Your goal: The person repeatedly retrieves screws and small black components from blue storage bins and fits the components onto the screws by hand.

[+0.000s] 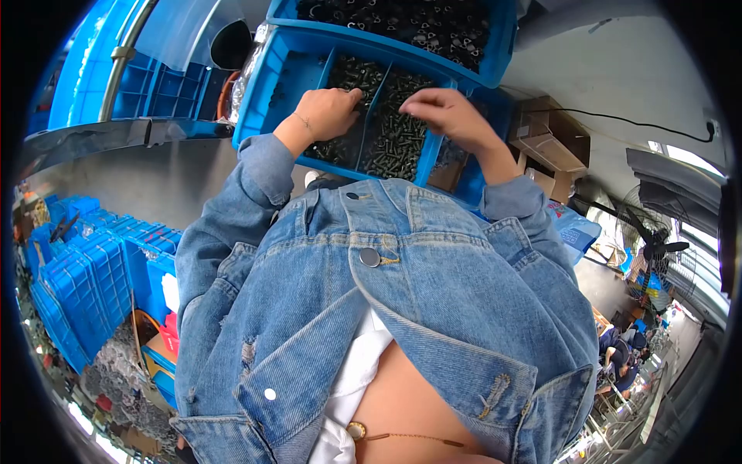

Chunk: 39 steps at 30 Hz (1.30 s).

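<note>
On my far left, blue plastic crates [85, 271] stand on the floor side of the room, and above them a metal tube [124, 54] runs at a slant. Next comes a blue divided bin [261, 85] in front of me, split into compartments. My left grip [328, 112] is over its middle compartment, back of the hand up and fingers bent down at the dark screws [357, 75]; the fingertips are hidden, so I cannot tell whether they pinch one. A thin blue divider [379, 99] parts these from more dark screws [396, 143] in the compartment to the right. Behind, another blue bin [495, 66] holds small metal clips [433, 35]. Below my arms spreads my denim jacket [456, 271]. My right grip [456, 120] hangs above the right-hand screws, its fingers bent inward and near one another; whether anything sits between the tips I cannot tell. Farther right are a cardboard box [553, 147], a black fan [657, 246] and, lower down, a person in dark clothing [618, 356].
</note>
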Each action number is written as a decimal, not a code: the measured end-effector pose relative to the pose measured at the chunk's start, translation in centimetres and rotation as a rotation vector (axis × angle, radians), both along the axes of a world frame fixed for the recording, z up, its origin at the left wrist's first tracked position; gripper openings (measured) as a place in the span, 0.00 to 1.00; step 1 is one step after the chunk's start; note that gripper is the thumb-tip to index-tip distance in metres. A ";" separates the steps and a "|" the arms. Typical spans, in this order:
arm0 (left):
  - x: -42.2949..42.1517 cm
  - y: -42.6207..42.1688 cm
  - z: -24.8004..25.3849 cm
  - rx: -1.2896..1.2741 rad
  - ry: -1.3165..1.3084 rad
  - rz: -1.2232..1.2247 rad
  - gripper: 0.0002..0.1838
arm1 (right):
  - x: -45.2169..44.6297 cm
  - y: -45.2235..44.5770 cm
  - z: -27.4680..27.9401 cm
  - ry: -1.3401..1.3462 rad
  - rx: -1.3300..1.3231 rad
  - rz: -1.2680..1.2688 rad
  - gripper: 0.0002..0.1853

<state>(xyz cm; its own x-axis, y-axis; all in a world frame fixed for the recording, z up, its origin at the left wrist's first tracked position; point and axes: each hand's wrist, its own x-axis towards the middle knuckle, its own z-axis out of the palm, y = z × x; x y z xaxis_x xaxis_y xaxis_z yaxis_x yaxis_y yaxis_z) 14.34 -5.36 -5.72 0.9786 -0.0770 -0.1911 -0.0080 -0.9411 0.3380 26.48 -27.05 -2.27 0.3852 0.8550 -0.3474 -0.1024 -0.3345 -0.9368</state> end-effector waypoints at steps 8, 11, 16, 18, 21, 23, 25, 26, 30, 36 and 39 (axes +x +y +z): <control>-2.4 1.0 2.0 -0.423 -0.088 0.188 0.10 | -2.4 2.5 -2.4 -1.117 -0.428 0.635 0.05; -3.9 0.8 3.3 -0.700 -0.088 0.244 0.10 | -1.0 1.9 -2.1 -0.999 -0.206 0.521 0.06; -7.3 0.7 3.5 -1.197 0.151 0.439 0.09 | 4.9 2.6 1.9 0.417 -0.070 -0.025 0.10; -8.3 0.2 3.5 -1.257 0.160 0.484 0.10 | 7.4 4.3 2.4 0.469 0.025 -0.129 0.11; -9.2 -1.4 4.5 -1.309 0.191 0.497 0.08 | 11.6 7.6 -0.3 -0.062 -0.056 -0.062 0.22; -9.6 -2.7 4.3 -1.296 0.178 0.443 0.09 | 12.7 11.8 -2.0 -0.525 -0.144 -0.013 0.25; -10.2 -4.5 4.6 -1.368 0.217 0.444 0.10 | 13.1 14.3 -3.4 -0.582 -0.241 0.183 0.30; -10.5 -5.1 5.2 -1.232 0.106 0.401 0.11 | 12.0 15.1 -1.8 -0.501 -0.268 0.354 0.28; -12.5 -7.5 4.8 -1.100 -0.088 0.453 0.13 | 15.0 14.5 -6.7 -0.335 -0.264 0.210 0.13; -17.3 -8.4 3.1 -0.957 -0.356 0.542 0.12 | 15.9 12.3 0.9 0.383 -0.105 0.074 0.09; -21.3 -9.4 2.4 -0.937 -0.386 0.586 0.11 | 8.2 12.1 4.9 0.538 0.064 0.268 0.08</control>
<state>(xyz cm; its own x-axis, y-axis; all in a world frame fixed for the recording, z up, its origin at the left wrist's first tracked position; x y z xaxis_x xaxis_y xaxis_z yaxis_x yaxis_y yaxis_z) -6.93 -14.71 -3.31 0.8920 0.4517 0.0186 0.0908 -0.2193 0.9714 34.67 -14.98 2.65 -0.0620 0.9234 -0.3787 -0.4874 -0.3592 -0.7959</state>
